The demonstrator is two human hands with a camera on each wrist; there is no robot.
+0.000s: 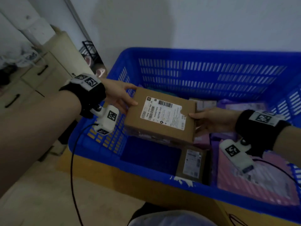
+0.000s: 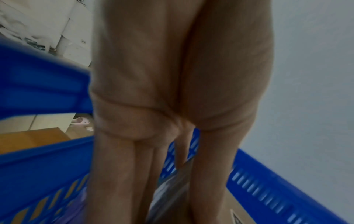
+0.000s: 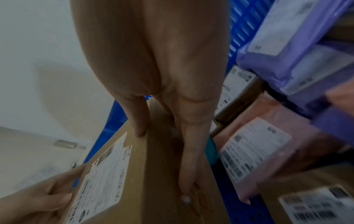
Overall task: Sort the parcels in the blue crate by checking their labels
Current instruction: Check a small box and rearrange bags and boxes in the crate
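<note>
Above the left half of the blue crate (image 1: 162, 53) I hold a brown cardboard parcel (image 1: 164, 131), its white shipping label (image 1: 162, 113) facing up. My left hand (image 1: 128, 101) grips its left edge with the thumb on top. At the right edge, my right hand (image 1: 200, 119) holds it, thumb on the top face. The right wrist view shows the parcel (image 3: 162, 174), its label (image 3: 103, 178), my right fingers (image 3: 191, 151) along its side and the left hand (image 3: 44, 197). The left wrist view is mostly palm and fingers (image 2: 118, 174) over the crate wall (image 2: 38, 174).
More parcels lie in the crate: a small brown box (image 1: 190, 162), a pink mailer (image 1: 260, 181) and purple mailers (image 1: 244, 106). The crate sits on a large cardboard carton (image 1: 130, 181). A cabinet with drawers (image 1: 40, 82) stands at the left, and a wall rises behind the crate.
</note>
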